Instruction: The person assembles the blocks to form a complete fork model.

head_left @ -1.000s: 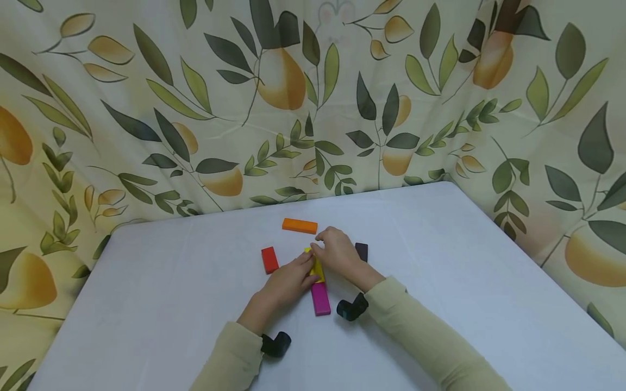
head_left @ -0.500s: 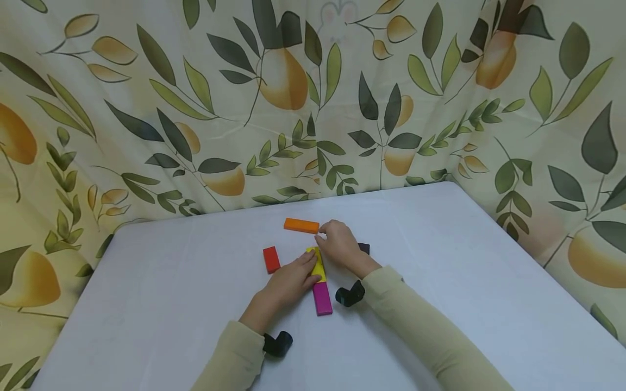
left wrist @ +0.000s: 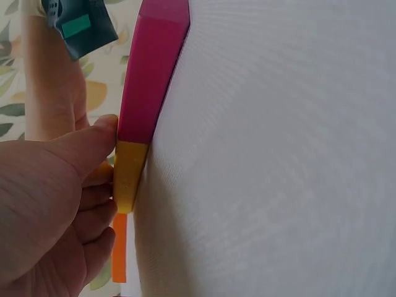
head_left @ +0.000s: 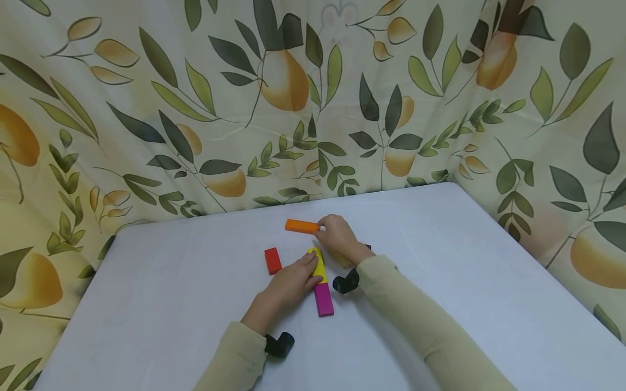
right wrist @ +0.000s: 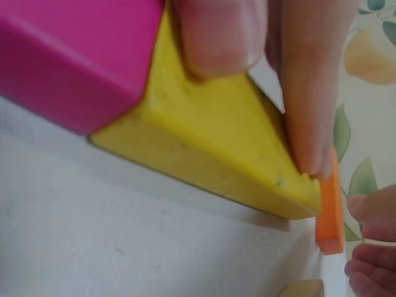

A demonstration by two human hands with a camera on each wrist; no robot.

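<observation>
My left hand [head_left: 289, 282] lies over a yellow block [head_left: 320, 271], its fingertips and thumb resting on top of it. End to end with the yellow block, towards me, sits a magenta block [head_left: 324, 300]; they meet flush in the right wrist view. My right hand [head_left: 339, 238] is at the right end of an orange block [head_left: 300, 226]. Its thumb and fingers stand apart there; in the right wrist view the orange block's end [right wrist: 331, 244] is uncovered, and no firm grip shows. A tan block [head_left: 340, 260] lies partly hidden under that hand.
A red block [head_left: 273, 261] lies left of the left hand. The corner of a dark block [head_left: 368, 247] shows behind the right wrist. White cloth [head_left: 171, 304] covers the table, with a patterned curtain [head_left: 235, 136] behind. Each wrist carries a small black camera [head_left: 280, 345].
My right hand has moved away from the yellow block, forward to the orange block's right end, uncovering the tan block. The left hand has stayed on the yellow block.
</observation>
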